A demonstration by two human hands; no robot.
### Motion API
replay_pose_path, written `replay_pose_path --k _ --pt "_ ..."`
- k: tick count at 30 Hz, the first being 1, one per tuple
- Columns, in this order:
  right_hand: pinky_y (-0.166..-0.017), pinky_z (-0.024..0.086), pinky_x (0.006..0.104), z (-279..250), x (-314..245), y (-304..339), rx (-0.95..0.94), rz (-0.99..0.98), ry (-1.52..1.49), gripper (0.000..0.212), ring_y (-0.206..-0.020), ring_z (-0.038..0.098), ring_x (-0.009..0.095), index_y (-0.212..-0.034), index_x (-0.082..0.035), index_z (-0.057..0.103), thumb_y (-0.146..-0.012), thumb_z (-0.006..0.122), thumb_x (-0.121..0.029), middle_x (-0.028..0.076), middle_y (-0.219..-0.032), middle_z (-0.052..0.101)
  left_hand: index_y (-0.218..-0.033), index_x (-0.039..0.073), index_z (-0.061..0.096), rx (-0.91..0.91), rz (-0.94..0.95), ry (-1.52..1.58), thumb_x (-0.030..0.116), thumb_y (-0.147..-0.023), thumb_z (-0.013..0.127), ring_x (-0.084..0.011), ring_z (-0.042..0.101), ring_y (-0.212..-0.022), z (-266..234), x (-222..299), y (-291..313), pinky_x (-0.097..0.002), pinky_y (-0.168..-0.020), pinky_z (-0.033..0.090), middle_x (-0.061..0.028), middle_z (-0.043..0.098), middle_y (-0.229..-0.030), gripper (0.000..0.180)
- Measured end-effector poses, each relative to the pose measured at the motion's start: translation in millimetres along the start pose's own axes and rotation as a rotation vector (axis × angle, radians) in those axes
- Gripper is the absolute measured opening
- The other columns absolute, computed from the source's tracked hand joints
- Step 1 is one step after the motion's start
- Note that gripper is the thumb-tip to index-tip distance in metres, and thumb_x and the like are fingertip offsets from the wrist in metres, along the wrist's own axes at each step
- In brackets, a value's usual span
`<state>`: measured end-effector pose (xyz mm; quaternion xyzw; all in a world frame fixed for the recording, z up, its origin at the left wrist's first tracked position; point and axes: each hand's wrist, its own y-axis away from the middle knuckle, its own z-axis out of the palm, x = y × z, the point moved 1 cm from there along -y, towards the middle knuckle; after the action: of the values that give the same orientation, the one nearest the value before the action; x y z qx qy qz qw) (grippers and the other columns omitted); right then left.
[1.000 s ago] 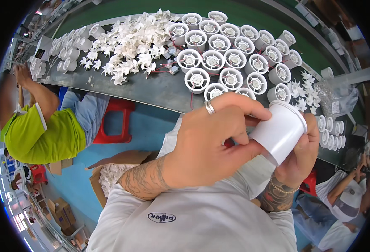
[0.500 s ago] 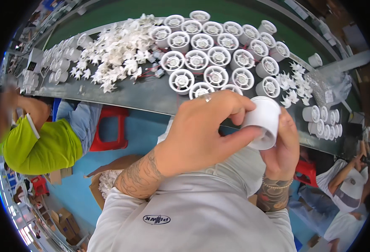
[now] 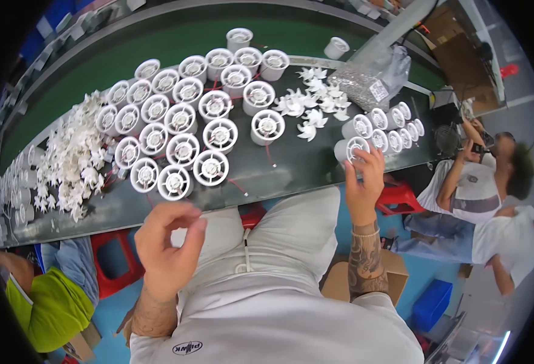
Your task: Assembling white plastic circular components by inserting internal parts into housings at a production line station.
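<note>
My right hand has its fingers and thumb on a white cylindrical fan housing, which lies on its side at the near end of a group of similar housings on the right of the bench. My left hand is raised at the bench's front edge, thumb and fingers curved apart with nothing between them. Beyond it, upright white fan housings with spoked tops and thin red wires cover the middle of the bench. White fan impellers lie loose between them and the right-hand group.
A large heap of white impellers covers the left of the dark bench. A clear plastic bag of small parts lies at the back right. One housing sits on the green belt. Co-workers sit at both sides.
The housing that was held in both hands is now at the right-hand group under my right hand. My left hand has let go and drawn back left. The view has turned right.
</note>
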<state>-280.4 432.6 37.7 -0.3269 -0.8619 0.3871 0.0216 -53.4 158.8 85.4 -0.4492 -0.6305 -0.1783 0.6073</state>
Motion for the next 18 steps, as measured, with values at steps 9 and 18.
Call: replay_pose_path --k 9,18 --pt "-0.08 0.05 0.036 -58.9 204.8 28.1 0.255 0.615 0.437 0.021 -0.087 0.062 0.026 -0.099 0.002 0.063 -0.088 0.066 -0.016 0.017 -0.105 0.063 -0.1 -0.001 0.058 0.255 -0.05 -0.053 -0.003 -0.088 0.061 -0.0095 0.057 -0.065 -41.0 -20.2 21.9 -0.0214 -0.059 0.047 -0.0055 0.062 -0.081 0.012" --pt "-0.094 0.048 0.0353 -49.4 220.2 -50.5 0.41 0.259 0.544 0.026 -0.1 0.064 0.029 -0.109 0.003 0.067 -0.087 0.057 -0.007 0.017 -0.107 0.068 -0.103 -0.001 0.061 0.629 -0.096 -0.135 0.0 -0.091 0.062 -0.0074 0.058 -0.076 -107.4 -65.3 18.8 -0.0203 -0.07 0.046 -0.0023 0.063 -0.088 0.013"
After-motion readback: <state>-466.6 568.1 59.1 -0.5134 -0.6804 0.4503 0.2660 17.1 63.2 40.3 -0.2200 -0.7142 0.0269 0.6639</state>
